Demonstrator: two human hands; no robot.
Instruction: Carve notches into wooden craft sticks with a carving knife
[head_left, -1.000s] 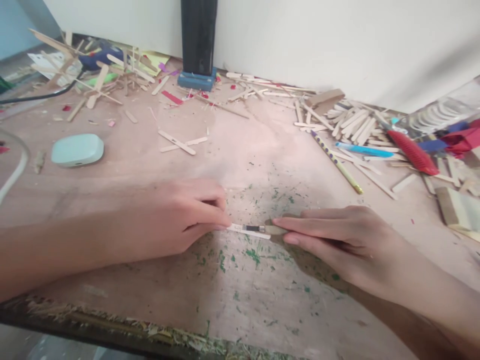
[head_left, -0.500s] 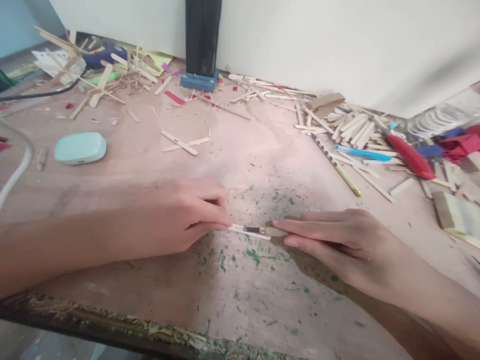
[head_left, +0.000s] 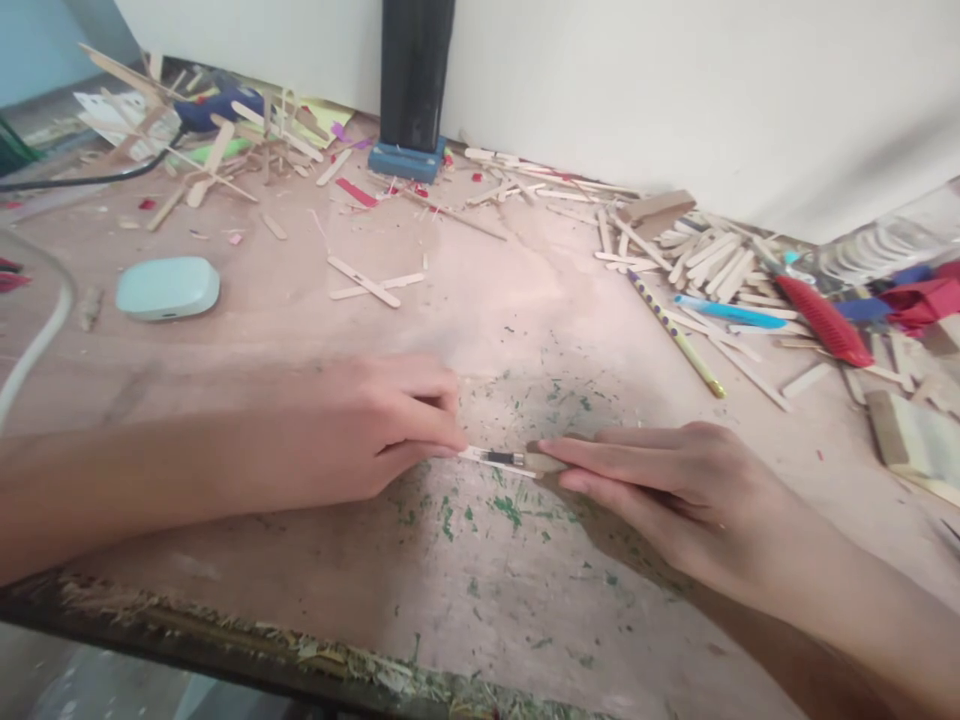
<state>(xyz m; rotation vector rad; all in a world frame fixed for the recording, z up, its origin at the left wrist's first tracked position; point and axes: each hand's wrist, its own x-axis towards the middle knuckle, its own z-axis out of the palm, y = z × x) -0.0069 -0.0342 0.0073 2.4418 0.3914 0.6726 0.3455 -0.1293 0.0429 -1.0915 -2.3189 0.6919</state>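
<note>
My left hand [head_left: 352, 430] is closed, its fingertips pressing the left end of a small pale craft stick [head_left: 480, 457] flat on the wooden table [head_left: 487, 580]. My right hand [head_left: 660, 485] grips a craft knife; only its beige tip [head_left: 541, 462] and short dark blade [head_left: 501, 458] show, and the blade lies on the stick. The two hands' fingertips are a short gap apart over a patch of green paint flecks.
A pale green case [head_left: 167, 288] lies at the left. Two crossed sticks [head_left: 369, 284] sit mid-table. A pile of craft sticks [head_left: 705, 255], a striped pencil [head_left: 675, 335], a blue pen [head_left: 729, 312] and a red-handled tool [head_left: 821, 318] lie right. A black post [head_left: 414, 80] stands behind.
Both hands hold the same grip on stick and knife. The view has shifted slightly, so the table items appear a little lower and to the right.
</note>
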